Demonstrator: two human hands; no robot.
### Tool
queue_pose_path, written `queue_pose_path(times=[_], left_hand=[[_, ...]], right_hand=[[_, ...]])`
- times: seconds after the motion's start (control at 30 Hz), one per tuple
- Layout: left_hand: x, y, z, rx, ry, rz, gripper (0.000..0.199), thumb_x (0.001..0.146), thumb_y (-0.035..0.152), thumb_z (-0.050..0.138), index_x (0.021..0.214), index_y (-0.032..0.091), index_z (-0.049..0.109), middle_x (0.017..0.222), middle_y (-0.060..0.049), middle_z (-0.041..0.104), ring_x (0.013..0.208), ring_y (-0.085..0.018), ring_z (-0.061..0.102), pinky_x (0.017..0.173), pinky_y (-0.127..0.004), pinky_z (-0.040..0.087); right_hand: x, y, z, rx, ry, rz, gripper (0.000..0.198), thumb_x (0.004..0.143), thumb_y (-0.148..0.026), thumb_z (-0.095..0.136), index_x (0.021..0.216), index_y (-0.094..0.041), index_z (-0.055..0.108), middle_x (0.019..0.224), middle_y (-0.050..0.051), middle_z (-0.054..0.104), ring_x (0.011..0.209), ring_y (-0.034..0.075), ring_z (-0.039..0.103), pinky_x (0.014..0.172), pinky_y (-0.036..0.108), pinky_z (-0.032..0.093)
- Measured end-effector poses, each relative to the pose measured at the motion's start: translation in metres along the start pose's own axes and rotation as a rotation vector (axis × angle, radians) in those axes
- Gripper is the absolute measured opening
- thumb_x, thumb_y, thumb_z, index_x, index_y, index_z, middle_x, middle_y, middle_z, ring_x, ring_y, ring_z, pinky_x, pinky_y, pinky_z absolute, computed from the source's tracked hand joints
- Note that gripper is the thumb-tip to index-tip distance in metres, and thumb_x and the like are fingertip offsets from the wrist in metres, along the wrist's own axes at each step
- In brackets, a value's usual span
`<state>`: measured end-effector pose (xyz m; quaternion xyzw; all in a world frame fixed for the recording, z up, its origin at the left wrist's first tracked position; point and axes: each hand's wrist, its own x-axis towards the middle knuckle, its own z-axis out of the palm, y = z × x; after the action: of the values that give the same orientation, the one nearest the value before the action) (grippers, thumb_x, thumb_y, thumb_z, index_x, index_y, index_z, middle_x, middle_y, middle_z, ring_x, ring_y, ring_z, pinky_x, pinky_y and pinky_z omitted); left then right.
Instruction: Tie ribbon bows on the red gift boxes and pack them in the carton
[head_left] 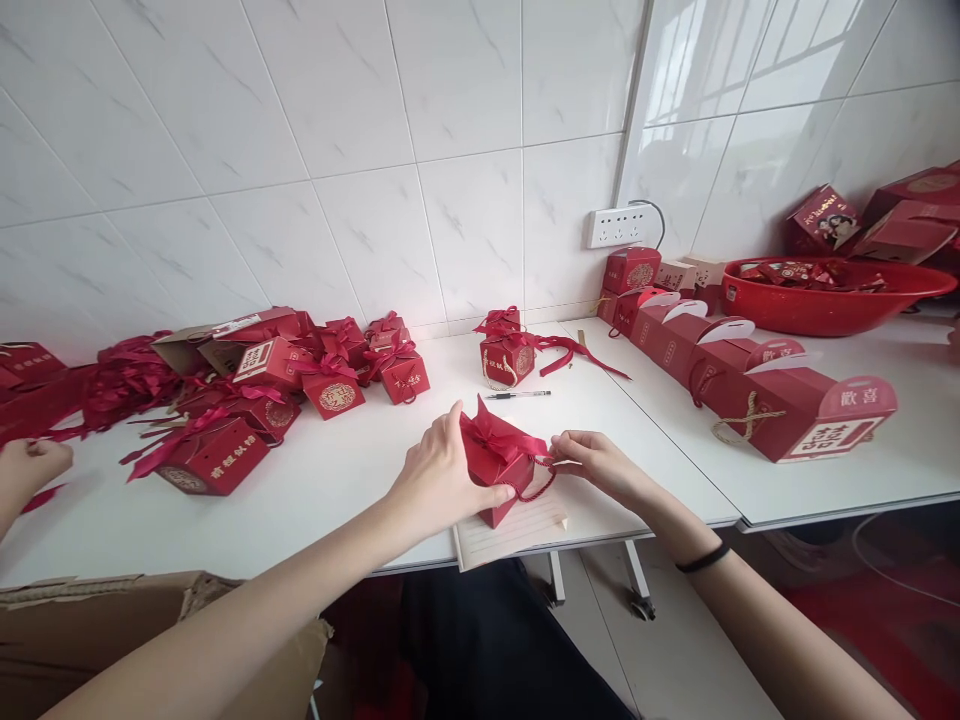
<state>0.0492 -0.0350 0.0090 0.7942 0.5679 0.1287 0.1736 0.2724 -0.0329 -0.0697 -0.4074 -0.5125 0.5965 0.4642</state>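
A small red gift box (491,470) with a ribbon bow (501,437) on top stands tilted in front of me, over a lined paper sheet (499,540). My left hand (439,470) is closed round its left side, the thumb pressed along the near face. At the box's right, the fingers of my right hand (598,465) pinch a twisted red cord (536,490), which hangs in a loop by the box. The ribbon's tail ends right beside those fingertips.
Finished-looking red boxes (330,390) and a ribbon heap (127,380) lie at left, near another person's hand (34,470). A pen (519,395) lies behind my box. Right stand a row of boxes (750,390) and a red basin (825,305). A cardboard box (97,640) is lower left.
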Motion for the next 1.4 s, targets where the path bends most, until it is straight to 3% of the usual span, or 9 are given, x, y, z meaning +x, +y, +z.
queue_pose_path(times=[0.13,0.3,0.43,0.53,0.63,0.83,1.03,1.23,1.4], left_hand=[[0.006,-0.006,-0.002,-0.037,-0.063,0.06,0.107,0.061,0.047,0.067,0.142,0.013,0.006,0.137,-0.021,0.032,0.125,-0.034,0.035,0.098,-0.046,0.037],[0.009,-0.028,-0.044,0.083,-0.186,0.388,0.113,0.055,0.038,0.073,0.144,0.02,0.005,0.142,-0.013,0.029,0.132,-0.033,0.025,0.105,-0.044,0.03],[-0.006,-0.024,-0.082,0.147,-0.325,0.516,0.091,0.06,0.017,0.063,0.141,0.027,0.023,0.141,-0.005,0.035,0.128,-0.032,0.032,0.104,-0.042,0.029],[-0.014,-0.014,-0.096,0.044,-0.432,0.479,0.091,0.052,0.011,0.062,0.137,0.027,0.035,0.132,-0.005,0.048,0.127,-0.032,0.035,0.105,-0.043,0.029],[-0.02,-0.006,-0.097,-0.146,-0.48,0.4,0.084,0.046,0.013,0.064,0.128,0.024,0.048,0.119,-0.006,0.058,0.126,-0.032,0.037,0.106,-0.043,0.029],[-0.038,0.008,-0.093,-0.468,-0.464,0.428,0.076,0.039,0.012,0.068,0.113,0.028,0.061,0.104,-0.002,0.065,0.116,-0.032,0.049,0.105,-0.039,0.035],[-0.052,0.0,-0.098,-0.479,-0.151,0.282,0.07,0.053,0.02,0.064,0.121,0.029,0.053,0.127,0.001,0.053,0.123,-0.028,0.043,0.1,-0.038,0.038],[-0.061,-0.015,-0.083,-0.304,-0.113,0.269,0.099,0.05,0.031,0.074,0.138,0.024,0.03,0.146,-0.005,0.028,0.133,-0.03,0.026,0.108,-0.039,0.027],[-0.062,-0.019,-0.067,-0.104,0.048,0.249,0.099,0.055,0.03,0.073,0.14,0.024,0.024,0.143,-0.009,0.031,0.131,-0.033,0.029,0.105,-0.04,0.03]], right_hand=[[0.002,0.004,-0.011,-0.047,0.138,-0.055,0.048,0.072,-0.061,0.063,0.067,-0.014,0.054,0.079,0.007,0.056,0.08,0.02,0.055,0.079,0.034,0.047],[0.016,-0.007,-0.012,-0.351,0.221,-0.139,0.044,0.074,-0.059,0.057,0.072,-0.015,0.055,0.074,0.006,0.057,0.074,0.02,0.055,0.068,0.033,0.048],[0.018,-0.026,0.012,-0.526,-0.085,-0.341,0.038,0.082,-0.046,0.055,0.108,-0.018,0.054,0.108,0.01,0.055,0.096,0.023,0.054,0.079,0.036,0.048],[0.017,-0.033,0.034,-0.631,-0.362,-0.489,0.079,0.074,-0.04,0.069,0.139,-0.026,0.026,0.14,0.009,0.028,0.122,0.027,0.035,0.094,0.042,0.042],[0.019,-0.032,0.052,-0.714,-0.45,-0.593,0.107,0.068,-0.039,0.076,0.145,-0.028,0.002,0.147,0.01,0.01,0.132,0.03,0.018,0.105,0.046,0.029],[0.012,-0.024,0.069,-0.668,-0.58,-0.581,0.118,0.067,-0.048,0.076,0.144,-0.023,-0.01,0.148,0.01,-0.004,0.134,0.03,0.008,0.109,0.044,0.021],[-0.005,-0.017,0.073,-0.399,-0.425,-0.47,0.113,0.075,-0.044,0.07,0.142,-0.02,-0.017,0.139,0.015,0.027,0.125,0.029,0.034,0.103,0.043,0.033],[-0.006,-0.017,0.078,-0.496,-0.178,-0.556,0.108,0.07,-0.043,0.073,0.144,-0.024,-0.004,0.135,0.014,0.029,0.12,0.029,0.038,0.102,0.046,0.032],[0.003,-0.025,0.077,-0.488,-0.291,-0.57,0.111,0.069,-0.055,0.073,0.144,-0.026,-0.003,0.14,0.014,0.023,0.125,0.03,0.032,0.099,0.046,0.037]])
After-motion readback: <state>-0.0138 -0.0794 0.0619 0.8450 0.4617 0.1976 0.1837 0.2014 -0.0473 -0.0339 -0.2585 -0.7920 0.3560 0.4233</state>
